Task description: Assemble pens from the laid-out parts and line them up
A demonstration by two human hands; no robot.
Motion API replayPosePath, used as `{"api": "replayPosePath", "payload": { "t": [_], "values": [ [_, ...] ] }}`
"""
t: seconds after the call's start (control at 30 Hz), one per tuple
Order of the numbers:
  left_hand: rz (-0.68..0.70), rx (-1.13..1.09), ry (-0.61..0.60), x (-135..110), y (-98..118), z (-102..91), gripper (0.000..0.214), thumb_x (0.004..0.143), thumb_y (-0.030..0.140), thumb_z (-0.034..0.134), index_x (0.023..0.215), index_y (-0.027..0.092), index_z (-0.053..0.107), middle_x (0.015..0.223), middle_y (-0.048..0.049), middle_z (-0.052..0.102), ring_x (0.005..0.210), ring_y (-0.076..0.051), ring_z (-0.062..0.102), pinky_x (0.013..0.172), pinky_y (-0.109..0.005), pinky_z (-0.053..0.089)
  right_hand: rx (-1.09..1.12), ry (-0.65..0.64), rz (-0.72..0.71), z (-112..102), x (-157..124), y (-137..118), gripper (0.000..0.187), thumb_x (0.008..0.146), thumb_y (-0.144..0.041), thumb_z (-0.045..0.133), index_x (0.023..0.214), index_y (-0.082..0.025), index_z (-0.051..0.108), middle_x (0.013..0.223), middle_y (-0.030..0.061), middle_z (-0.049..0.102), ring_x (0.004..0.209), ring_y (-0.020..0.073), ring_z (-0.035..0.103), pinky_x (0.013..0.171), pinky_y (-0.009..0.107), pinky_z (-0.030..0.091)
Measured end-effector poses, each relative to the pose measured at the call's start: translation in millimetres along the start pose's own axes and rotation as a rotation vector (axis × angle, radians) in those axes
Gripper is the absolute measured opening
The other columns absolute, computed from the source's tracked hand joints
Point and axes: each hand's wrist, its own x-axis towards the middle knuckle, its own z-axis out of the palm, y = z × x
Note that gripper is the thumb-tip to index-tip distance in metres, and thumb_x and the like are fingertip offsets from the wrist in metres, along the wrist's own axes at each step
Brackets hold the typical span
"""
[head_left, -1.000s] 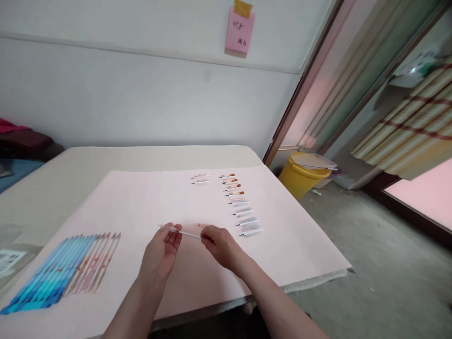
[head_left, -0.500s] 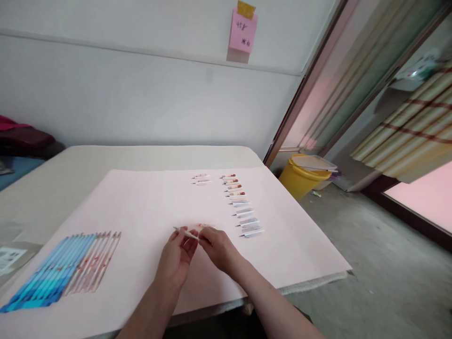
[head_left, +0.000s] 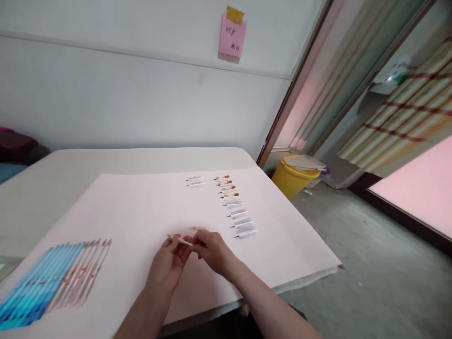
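Observation:
Between my two hands is a slim white pen part (head_left: 182, 241), tilted with its thin tip pointing up to the left. My left hand (head_left: 173, 261) has it pinched between thumb and fingers near the tip end, palm partly turned up. The fingers of my right hand (head_left: 209, 247) are closed on its other end, which they partly cover. Just behind the right hand, a small printed pen part (head_left: 197, 228) lies on the pink sheet, partly hidden by the knuckles.
Right of centre, several short pen pieces with dark tips (head_left: 240, 222) form a column; two more (head_left: 195, 184) lie left of its top. Blue pen barrels (head_left: 45, 278) and pale printed barrels (head_left: 83, 275) sit at left on the pink sheet (head_left: 141, 202). A yellow bin (head_left: 293, 179) stands beyond.
The view has turned slightly to the right, so the whole scene sits further left. Both hands still hold the white pen part in nearly the same pose.

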Motion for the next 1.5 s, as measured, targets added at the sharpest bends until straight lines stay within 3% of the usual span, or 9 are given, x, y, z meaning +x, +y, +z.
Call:
{"api": "replayPosePath", "payload": {
  "t": [0.1,0.17,0.27,0.37,0.57,0.77,1.03,1.33,1.5],
  "values": [
    [-0.001,-0.027,0.028,3.5,5.2,-1.0,0.014,0.082,0.003,0.049,0.073,0.013,0.054,0.076,-0.0062,0.063,0.073,-0.018,0.066,0.062,-0.031,0.058,-0.102,0.029,0.042,-7.1,3.1,4.4,0.020,0.088,-0.035,0.050,0.077,-0.018,0.056,0.062,-0.0036,0.058,0.056,0.0086,0.054,0.053,0.018,0.037],
    [0.031,-0.045,0.034,6.8,12.0,-3.0,0.017,0.082,0.001,0.048,0.070,0.013,0.053,0.074,-0.0038,0.063,0.074,-0.017,0.067,0.063,-0.030,0.058,-0.332,0.102,0.099,-13.4,6.6,9.9,0.025,0.091,-0.039,0.044,0.082,-0.019,0.057,0.071,-0.0006,0.062,0.065,0.0111,0.058,0.058,0.020,0.038],
    [0.071,-0.035,0.043,12.7,24.0,-7.3,0.018,0.083,0.004,0.047,0.069,0.013,0.055,0.075,-0.0037,0.063,0.075,-0.016,0.066,0.062,-0.027,0.059,-0.733,0.093,0.218,-19.7,11.5,22.7,0.016,0.089,-0.033,0.049,0.095,-0.019,0.056,0.095,0.0060,0.061,0.081,0.0170,0.060,0.064,0.026,0.041],
    [0.108,-0.029,0.056,15.8,32.9,-10.9,0.017,0.084,0.008,0.048,0.071,0.012,0.056,0.078,-0.0054,0.064,0.076,-0.015,0.066,0.063,-0.026,0.059,-0.873,0.001,0.264,-17.4,15.1,35.3,0.016,0.086,-0.022,0.050,0.101,-0.017,0.054,0.100,0.0099,0.057,0.085,0.0209,0.060,0.065,0.029,0.042],
    [0.123,-0.084,0.066,13.9,36.1,-12.1,0.017,0.083,0.004,0.046,0.072,0.012,0.057,0.076,-0.0059,0.064,0.074,-0.016,0.066,0.064,-0.028,0.058,-0.858,-0.054,0.200,-8.0,21.6,41.8,0.020,0.086,-0.008,0.041,0.097,-0.017,0.055,0.100,0.0106,0.056,0.086,0.0204,0.059,0.067,0.029,0.041],
    [0.148,-0.127,0.096,15.7,37.4,-13.8,0.015,0.083,0.004,0.047,0.072,0.012,0.055,0.078,-0.0084,0.063,0.075,-0.017,0.066,0.065,-0.030,0.058,-0.779,-0.084,0.102,-11.0,17.1,29.5,0.017,0.090,-0.017,0.042,0.103,-0.020,0.052,0.094,0.0050,0.060,0.082,0.0160,0.059,0.065,0.024,0.037],
    [0.206,-0.151,0.078,13.1,36.8,-12.9,0.015,0.081,0.003,0.049,0.071,0.014,0.054,0.074,-0.0063,0.062,0.074,-0.017,0.066,0.065,-0.030,0.057,-0.495,0.043,-0.016,-8.3,7.3,16.7,0.015,0.087,-0.018,0.047,0.099,-0.023,0.055,0.092,0.0020,0.061,0.078,0.0142,0.058,0.065,0.023,0.036],
    [0.246,-0.083,0.055,13.2,32.2,-12.2,0.008,0.083,0.009,0.051,0.076,0.014,0.054,0.078,-0.0092,0.064,0.074,-0.017,0.066,0.068,-0.031,0.056,-0.435,0.117,-0.105,-5.1,1.6,7.8,0.017,0.089,-0.018,0.043,0.099,-0.021,0.056,0.090,0.0036,0.060,0.077,0.0146,0.057,0.067,0.022,0.039],
    [0.219,0.029,0.070,6.9,25.7,-6.6,0.002,0.083,0.015,0.054,0.082,0.014,0.054,0.090,-0.0136,0.066,0.078,-0.018,0.066,0.063,-0.026,0.055,-0.503,0.107,-0.123,4.7,-3.3,1.9,0.015,0.089,-0.018,0.042,0.097,-0.021,0.055,0.085,0.0032,0.058,0.074,0.0153,0.056,0.062,0.023,0.038]
  ]
}}
